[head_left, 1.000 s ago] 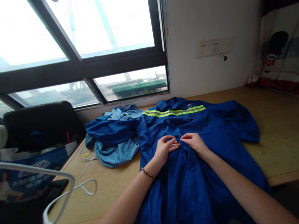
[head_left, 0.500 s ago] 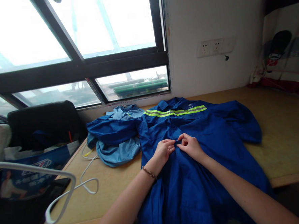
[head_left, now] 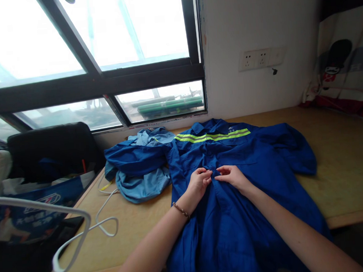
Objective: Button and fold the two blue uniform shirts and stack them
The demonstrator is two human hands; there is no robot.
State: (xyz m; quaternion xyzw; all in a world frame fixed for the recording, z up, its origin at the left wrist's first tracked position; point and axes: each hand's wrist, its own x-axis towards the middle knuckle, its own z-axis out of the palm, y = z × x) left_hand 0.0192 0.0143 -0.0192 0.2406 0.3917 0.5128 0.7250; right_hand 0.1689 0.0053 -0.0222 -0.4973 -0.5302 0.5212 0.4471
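A blue work jacket with a yellow-green reflective stripe across the chest lies front up, its collar toward the wall and its lower part toward me. At the middle of its front, my left hand is closed in a pinch on the jacket's front edge. Just to the right, my right hand has its thumb and forefinger slightly apart, the tips close to the same edge. Whether those tips touch the cloth is hard to see. Any button or snap between the hands is too small to make out.
Crumpled light and dark blue clothes lie left of the jacket on the wooden table. A white cable loops over the table's left side. Beyond that edge are a black chair and a printed bag. A window and wall stand behind.
My right thumb and forefinger have parted from their pinch on the front edge and straightened a little. My left hand stays almost in place, and the jacket has barely moved.
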